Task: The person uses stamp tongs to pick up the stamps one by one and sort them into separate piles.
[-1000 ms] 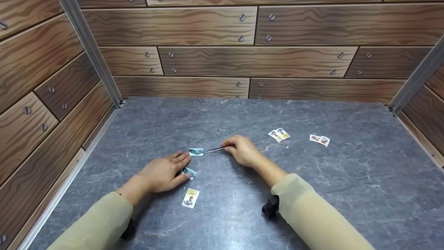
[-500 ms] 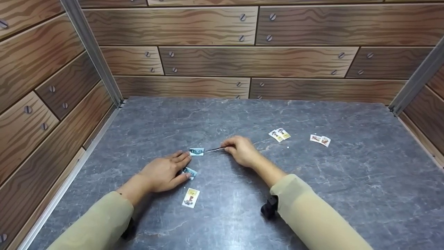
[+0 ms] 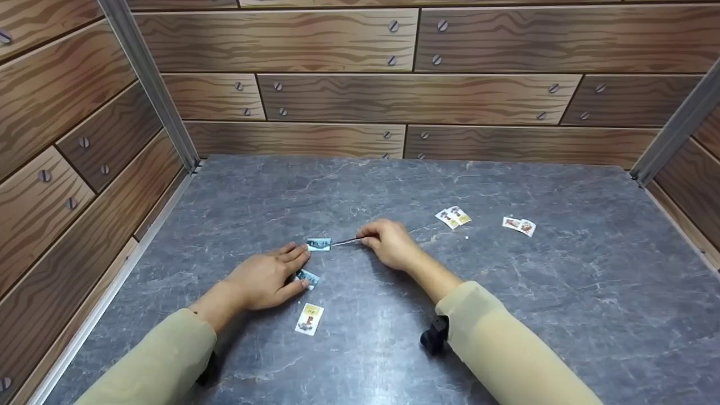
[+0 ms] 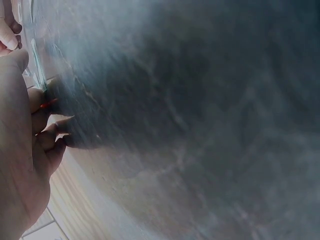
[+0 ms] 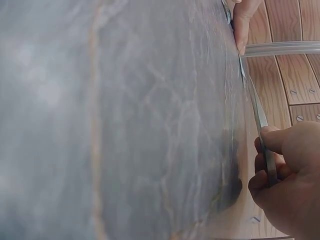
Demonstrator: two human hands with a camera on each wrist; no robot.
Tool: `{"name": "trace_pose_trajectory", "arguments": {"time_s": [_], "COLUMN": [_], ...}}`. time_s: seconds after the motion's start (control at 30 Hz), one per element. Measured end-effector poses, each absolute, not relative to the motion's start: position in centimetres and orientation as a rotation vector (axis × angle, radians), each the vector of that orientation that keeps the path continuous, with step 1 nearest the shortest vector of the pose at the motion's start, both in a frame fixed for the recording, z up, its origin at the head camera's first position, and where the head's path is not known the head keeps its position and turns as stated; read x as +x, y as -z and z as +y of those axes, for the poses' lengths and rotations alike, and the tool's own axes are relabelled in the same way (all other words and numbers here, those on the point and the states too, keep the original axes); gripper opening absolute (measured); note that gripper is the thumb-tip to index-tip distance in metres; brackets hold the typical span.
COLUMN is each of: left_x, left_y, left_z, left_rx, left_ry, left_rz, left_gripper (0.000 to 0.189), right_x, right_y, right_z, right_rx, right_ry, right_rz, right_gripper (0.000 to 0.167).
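My right hand [image 3: 391,244] pinches slim metal tweezers [image 5: 259,112] between thumb and fingers, the tips pointing left. Those tips meet the right edge of a small blue printed stamp [image 3: 319,244] lying flat on the table. My left hand [image 3: 261,282] rests palm down with extended fingers, its fingertips at the left edge of that stamp. A second blue stamp [image 3: 307,278] lies tilted by the left thumb, partly covered by the hand. Just nearer to me is a white and yellow stamp [image 3: 309,319] with a small figure printed on it.
Farther right on the grey marbled table [image 3: 534,315] lie an overlapping yellow and white pair of stamps [image 3: 453,217] and a red-printed pair [image 3: 518,226]. A tiny white scrap [image 3: 466,237] sits near them. Wood-patterned walls [image 3: 337,98] enclose the back and sides.
Almost nothing differs. Both hands, the tweezers and the stamps keep their places, with only a slight shift of the head view.
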State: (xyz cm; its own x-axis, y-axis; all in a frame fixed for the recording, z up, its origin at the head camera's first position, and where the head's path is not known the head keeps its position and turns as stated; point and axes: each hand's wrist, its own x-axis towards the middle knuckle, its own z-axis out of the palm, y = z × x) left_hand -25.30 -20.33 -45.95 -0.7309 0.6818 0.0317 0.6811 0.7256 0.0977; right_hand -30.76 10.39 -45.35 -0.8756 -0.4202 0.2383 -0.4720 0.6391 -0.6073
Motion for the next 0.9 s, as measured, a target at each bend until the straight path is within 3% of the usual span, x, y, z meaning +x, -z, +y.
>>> {"name": "trace_pose_trajectory", "arguments": {"time_s": [0.9], "left_x": [-25.23], "left_y": [45.92], "left_z": [-20.37], "left_rx": [1.129], "left_ry": [-0.169], "left_rz": [2.899], "left_gripper": [0.073], "right_x": [-30.94], "right_y": [46.02], "right_z": [10.50], "right_rx": [0.739], "right_ry": [-1.091], "right_rz": [-2.783], "right_gripper": [0.011]}}
